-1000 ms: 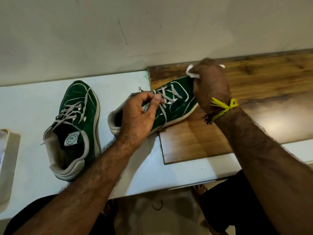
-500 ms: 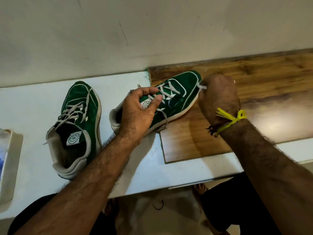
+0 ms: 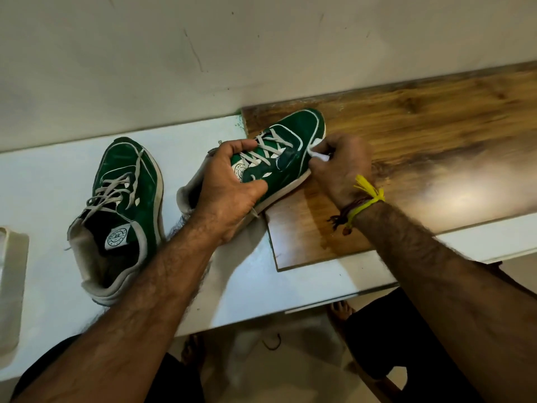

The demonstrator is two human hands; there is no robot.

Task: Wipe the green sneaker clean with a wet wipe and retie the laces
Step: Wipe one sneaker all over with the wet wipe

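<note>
The right hand pinches a bunched white wet wipe against the toe side of the green sneaker, a yellow thread band tied at its wrist. The left hand grips the same sneaker across its tongue and grey laces, thumb and fingers curled round the upper. This sneaker lies tilted, its toe on the wooden board and its heel on the white table. Left of it on the table sits the second green sneaker, laces loose.

Wipe against held sneaker
</note>
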